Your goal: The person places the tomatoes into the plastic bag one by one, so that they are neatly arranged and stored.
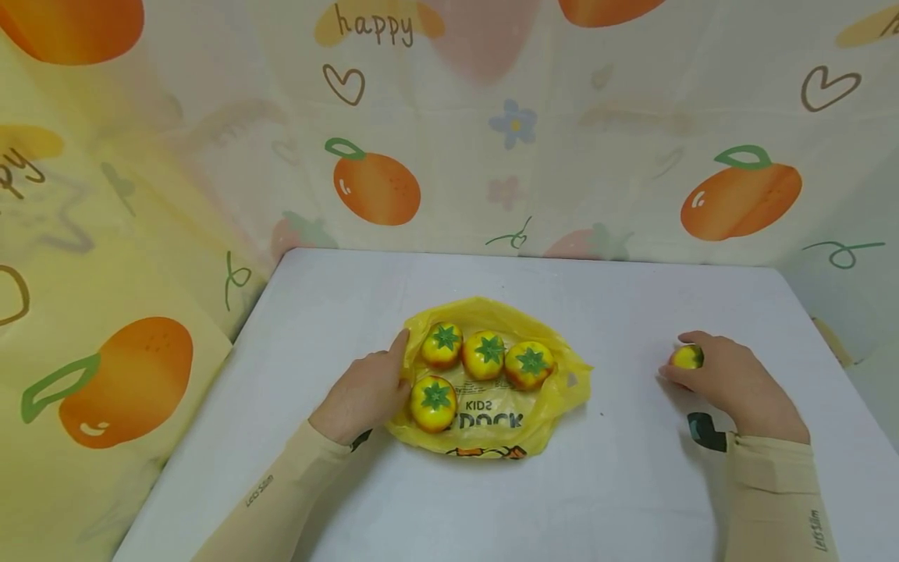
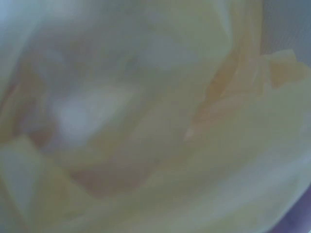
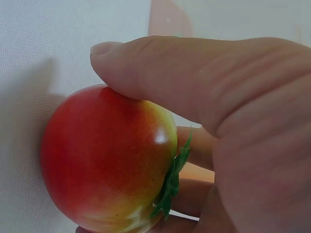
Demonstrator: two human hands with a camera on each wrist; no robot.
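Note:
A yellow plastic bag (image 1: pixel 492 437) lies spread open on the table, and several yellow toy tomatoes (image 1: pixel 484 355) with green star-shaped tops sit inside it. My left hand (image 1: pixel 365 394) grips the bag's left edge; some of its fingers are hidden by the plastic. The left wrist view is filled with blurred yellow bag film (image 2: pixel 233 160). Off to the right, my right hand (image 1: pixel 737 386) holds another tomato (image 3: pixel 107 160), red and yellow with green leaves, between thumb and fingers. That tomato is low against the table surface.
The white table (image 1: pixel 632 499) has its far edge against a curtain (image 1: pixel 449 117) printed with oranges and hearts. More of the printed cloth (image 1: pixel 119 273) hangs along the left side. Table surface separates the bag from the right hand.

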